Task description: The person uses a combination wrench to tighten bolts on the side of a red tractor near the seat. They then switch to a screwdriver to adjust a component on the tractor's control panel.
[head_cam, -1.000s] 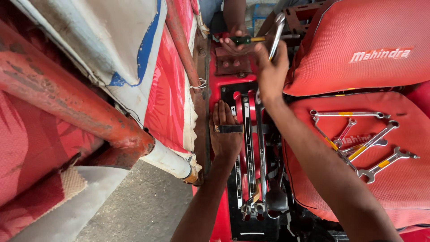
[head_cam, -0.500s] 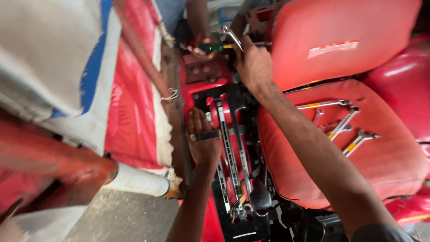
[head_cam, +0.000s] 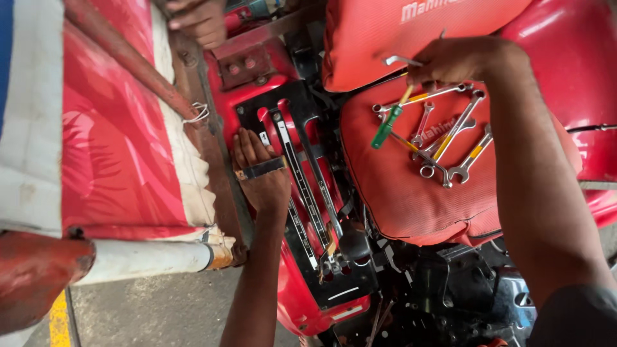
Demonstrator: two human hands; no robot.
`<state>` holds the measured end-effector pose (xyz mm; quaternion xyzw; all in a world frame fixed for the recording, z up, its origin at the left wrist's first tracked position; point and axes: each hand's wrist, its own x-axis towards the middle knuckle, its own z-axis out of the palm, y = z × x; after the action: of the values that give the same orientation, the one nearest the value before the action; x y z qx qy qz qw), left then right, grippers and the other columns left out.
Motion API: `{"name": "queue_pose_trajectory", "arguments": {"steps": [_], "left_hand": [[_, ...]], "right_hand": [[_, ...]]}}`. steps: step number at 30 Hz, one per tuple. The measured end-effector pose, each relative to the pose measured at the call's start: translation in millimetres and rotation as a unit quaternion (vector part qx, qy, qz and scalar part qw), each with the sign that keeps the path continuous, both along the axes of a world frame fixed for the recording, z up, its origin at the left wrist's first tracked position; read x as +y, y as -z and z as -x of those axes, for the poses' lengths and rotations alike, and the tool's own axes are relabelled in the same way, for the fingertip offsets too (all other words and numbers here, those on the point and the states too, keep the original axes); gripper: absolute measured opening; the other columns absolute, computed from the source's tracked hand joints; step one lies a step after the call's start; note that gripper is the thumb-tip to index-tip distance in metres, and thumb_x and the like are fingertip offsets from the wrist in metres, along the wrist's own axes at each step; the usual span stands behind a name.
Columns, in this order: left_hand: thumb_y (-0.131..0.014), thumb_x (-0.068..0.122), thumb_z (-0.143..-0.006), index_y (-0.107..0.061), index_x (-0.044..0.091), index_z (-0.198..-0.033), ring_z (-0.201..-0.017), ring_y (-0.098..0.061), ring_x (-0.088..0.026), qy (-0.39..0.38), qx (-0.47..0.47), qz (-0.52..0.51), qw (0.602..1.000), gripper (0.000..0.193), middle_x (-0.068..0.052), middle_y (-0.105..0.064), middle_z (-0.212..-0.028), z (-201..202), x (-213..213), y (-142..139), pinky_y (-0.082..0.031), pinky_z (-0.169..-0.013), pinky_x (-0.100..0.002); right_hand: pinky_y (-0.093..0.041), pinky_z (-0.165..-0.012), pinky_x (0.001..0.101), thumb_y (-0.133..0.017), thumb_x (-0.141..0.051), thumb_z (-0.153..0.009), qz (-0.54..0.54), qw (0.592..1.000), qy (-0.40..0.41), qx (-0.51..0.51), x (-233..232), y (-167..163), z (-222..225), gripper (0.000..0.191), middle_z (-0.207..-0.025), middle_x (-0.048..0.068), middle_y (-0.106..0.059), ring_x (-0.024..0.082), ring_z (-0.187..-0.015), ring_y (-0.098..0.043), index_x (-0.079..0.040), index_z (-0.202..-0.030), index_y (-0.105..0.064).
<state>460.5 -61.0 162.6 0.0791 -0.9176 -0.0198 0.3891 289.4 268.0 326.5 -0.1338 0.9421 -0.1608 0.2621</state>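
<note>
**Ana:** What is the biggest thing here?

**Ben:** The red seat [head_cam: 411, 186]. It fills the 3 o'clock side. A bunch of shiny wrenches [head_cam: 450, 138] lies on it, near 2 o'clock, all close together and some touching. A tool with a green handle [head_cam: 385, 127] lies just beside them, toward the middle.

**Ana:** And next to the seat?

**Ben:** A black lever panel [head_cam: 302, 193] runs from 12 o'clock down to 6 o'clock on the red machine body [head_cam: 292, 302]. Long metal levers [head_cam: 308, 186] sit in its slots.

**Ana:** How far along is the work?

**Ben:** I think it is in the middle. The tools are laid out, and one is being picked or put back. The panel looks still in place. I cannot see any bolts off.

**Ana:** What is the right hand [head_cam: 453, 61] doing?

**Ben:** It is up at 1 o'clock, over the wrenches. Its fingers are curled tight around a thin bent metal tool [head_cam: 400, 61].

**Ana:** And the left hand [head_cam: 260, 173]?

**Ben:** It is near the middle, a bit toward 9 o'clock. It lies flat with fingers spread, pressing on the panel's edge. A small dark flat piece [head_cam: 260, 169] lies across its fingers. I cannot tell if it grips it.

**Ana:** Anyone else?

**Ben:** Another person's hand [head_cam: 199, 19] is at 11 o'clock, at the top edge.
</note>
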Motion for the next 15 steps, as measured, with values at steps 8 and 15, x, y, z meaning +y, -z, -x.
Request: {"name": "queue_pose_trajectory", "arguments": {"steps": [8,15], "left_hand": [[-0.057,0.017,-0.103,-0.052,-0.012,-0.144,-0.144,-0.046,-0.037,-0.003,-0.011,0.001,1.000,0.050,-0.023,-0.049,-0.154,-22,-11,-23,-0.040,-0.120,-0.049],[-0.068,0.028,-0.088,-0.048,-0.012,-0.144,-0.142,-0.043,-0.041,0.018,-0.032,-0.007,0.999,0.072,-0.026,-0.045,-0.153,-43,-27,-39,-0.036,-0.117,-0.052]], "right_hand": [[-0.045,-0.064,0.0331,-0.072,-0.047,-0.087,-0.084,0.990,0.085,-0.078,6,-5,-21,0.037,-0.084,-0.004,-0.070,0.013,-0.072,-0.051,-0.022,-0.113,-0.080],[-0.056,-0.074,0.0358,-0.064,-0.043,-0.093,0.168,0.972,-0.141,-0.082,-83,-35,-58,0.049,-0.094,0.001,-0.073,0.015,-0.082,-0.064,-0.019,-0.135,-0.069]]}}
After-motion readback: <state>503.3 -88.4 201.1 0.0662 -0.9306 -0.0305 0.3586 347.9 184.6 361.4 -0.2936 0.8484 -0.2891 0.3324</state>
